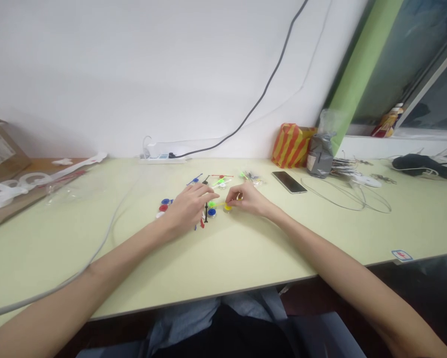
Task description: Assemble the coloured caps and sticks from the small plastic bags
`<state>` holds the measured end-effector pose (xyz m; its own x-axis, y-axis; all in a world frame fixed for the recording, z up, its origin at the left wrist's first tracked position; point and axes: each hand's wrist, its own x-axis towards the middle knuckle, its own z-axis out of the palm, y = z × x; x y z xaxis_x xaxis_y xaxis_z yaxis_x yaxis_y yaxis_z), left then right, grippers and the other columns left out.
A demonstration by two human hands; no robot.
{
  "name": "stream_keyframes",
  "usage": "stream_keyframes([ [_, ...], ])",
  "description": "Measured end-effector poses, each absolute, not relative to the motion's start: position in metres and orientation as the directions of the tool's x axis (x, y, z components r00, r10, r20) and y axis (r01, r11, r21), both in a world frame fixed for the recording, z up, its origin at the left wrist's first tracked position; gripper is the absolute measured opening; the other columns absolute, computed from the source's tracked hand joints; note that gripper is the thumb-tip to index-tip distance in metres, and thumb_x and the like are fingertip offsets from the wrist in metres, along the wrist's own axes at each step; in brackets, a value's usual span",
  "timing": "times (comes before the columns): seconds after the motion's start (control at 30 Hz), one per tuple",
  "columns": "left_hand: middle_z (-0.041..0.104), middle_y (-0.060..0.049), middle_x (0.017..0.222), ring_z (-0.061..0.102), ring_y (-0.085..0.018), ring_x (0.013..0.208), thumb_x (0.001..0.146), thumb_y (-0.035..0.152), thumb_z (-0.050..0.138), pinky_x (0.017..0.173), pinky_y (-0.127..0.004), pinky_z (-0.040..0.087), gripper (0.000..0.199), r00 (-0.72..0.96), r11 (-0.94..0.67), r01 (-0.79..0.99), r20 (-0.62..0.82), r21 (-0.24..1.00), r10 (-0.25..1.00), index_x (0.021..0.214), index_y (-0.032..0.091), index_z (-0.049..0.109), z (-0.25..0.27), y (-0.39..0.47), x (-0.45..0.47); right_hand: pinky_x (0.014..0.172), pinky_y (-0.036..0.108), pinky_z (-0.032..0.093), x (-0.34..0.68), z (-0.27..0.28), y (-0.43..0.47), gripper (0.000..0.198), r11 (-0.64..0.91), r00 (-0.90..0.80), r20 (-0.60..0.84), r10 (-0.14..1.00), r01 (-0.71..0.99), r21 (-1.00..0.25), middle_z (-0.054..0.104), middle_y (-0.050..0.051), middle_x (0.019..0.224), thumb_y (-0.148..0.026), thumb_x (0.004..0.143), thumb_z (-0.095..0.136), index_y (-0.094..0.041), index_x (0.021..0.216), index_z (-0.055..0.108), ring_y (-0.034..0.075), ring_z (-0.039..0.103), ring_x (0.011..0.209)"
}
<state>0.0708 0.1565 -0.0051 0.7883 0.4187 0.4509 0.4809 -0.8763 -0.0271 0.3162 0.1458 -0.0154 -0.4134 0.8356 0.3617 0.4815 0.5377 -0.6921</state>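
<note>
My left hand (188, 206) lies low over small coloured parts, its fingers stretched out and apart. Blue (165, 202) and red round pieces (163, 208) sit by its outer side. Just past its fingers are a black stick-like part (206, 213), a red arrow-shaped part (202, 223), a blue round piece (212, 213) and a bright green one (212, 204). My right hand (249, 199) is closed in a pinch, fingertips on a yellow round piece (227, 209) at the table. Its palm hides what lies beneath.
Behind the hands lie more thin coloured parts (222, 180). A phone (289, 182) rests to the right, near a striped bag (290, 146), a grey package (320, 156) and loose wires (352, 199). A power strip (163, 158) stands by the wall; a pale cable (107, 233) crosses the left side.
</note>
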Motion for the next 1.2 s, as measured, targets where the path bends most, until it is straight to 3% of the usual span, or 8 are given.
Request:
stream_keyframes([
  [0.2, 0.065, -0.007, 0.117, 0.054, -0.025, 0.114, 0.090, 0.003, 0.038, 0.097, -0.044, 0.043, 0.045, 0.822, -0.899, 0.439, 0.405, 0.000, 0.401, 0.120, 0.023, 0.066, -0.003, 0.151, 0.074, 0.070, 0.026, 0.047, 0.318, -0.010, 0.143, 0.008, 0.535, -0.449, 0.326, 0.832, 0.495, -0.685, 0.075, 0.004, 0.080, -0.012, 0.079, 0.065, -0.015, 0.079, 0.072, 0.016, 0.066, 0.075],
  [0.6, 0.063, -0.006, 0.119, 0.051, -0.025, 0.119, 0.091, 0.004, 0.040, 0.100, -0.041, 0.041, 0.052, 0.877, -0.916, 0.401, 0.295, -0.010, 0.380, 0.130, 0.028, 0.064, -0.007, 0.149, 0.074, 0.068, 0.027, 0.050, 0.320, -0.010, 0.144, 0.005, 0.503, -0.473, 0.272, 0.838, 0.477, -0.721, 0.076, 0.005, 0.080, -0.017, 0.077, 0.069, -0.015, 0.075, 0.073, 0.017, 0.068, 0.073],
  [0.83, 0.065, -0.006, 0.117, 0.052, -0.025, 0.119, 0.097, 0.011, 0.040, 0.102, -0.042, 0.041, 0.045, 0.885, -0.923, 0.386, 0.284, -0.002, 0.369, 0.130, 0.029, 0.064, -0.008, 0.149, 0.075, 0.073, 0.029, 0.053, 0.316, -0.020, 0.146, 0.011, 0.430, -0.528, 0.174, 0.831, 0.413, -0.803, 0.076, 0.005, 0.079, -0.024, 0.075, 0.073, -0.013, 0.076, 0.076, 0.019, 0.068, 0.075],
  [1.0, 0.065, -0.006, 0.116, 0.052, -0.025, 0.119, 0.096, 0.010, 0.039, 0.102, -0.044, 0.041, 0.047, 0.879, -0.920, 0.391, 0.298, -0.004, 0.372, 0.131, 0.030, 0.063, -0.007, 0.151, 0.074, 0.076, 0.026, 0.052, 0.320, -0.019, 0.146, 0.011, 0.467, -0.587, 0.196, 0.785, 0.353, -0.811, 0.076, 0.004, 0.084, -0.023, 0.079, 0.069, -0.014, 0.081, 0.075, 0.016, 0.068, 0.079],
  [1.2, 0.065, -0.007, 0.123, 0.050, -0.025, 0.125, 0.099, 0.014, 0.038, 0.105, -0.044, 0.041, 0.044, 0.873, -0.919, 0.394, 0.320, -0.014, 0.369, 0.133, 0.028, 0.062, -0.010, 0.154, 0.072, 0.071, 0.024, 0.047, 0.331, -0.007, 0.146, 0.012, 0.497, -0.614, 0.170, 0.771, 0.414, -0.763, 0.073, 0.002, 0.083, -0.025, 0.081, 0.068, -0.014, 0.084, 0.072, 0.013, 0.063, 0.074],
])
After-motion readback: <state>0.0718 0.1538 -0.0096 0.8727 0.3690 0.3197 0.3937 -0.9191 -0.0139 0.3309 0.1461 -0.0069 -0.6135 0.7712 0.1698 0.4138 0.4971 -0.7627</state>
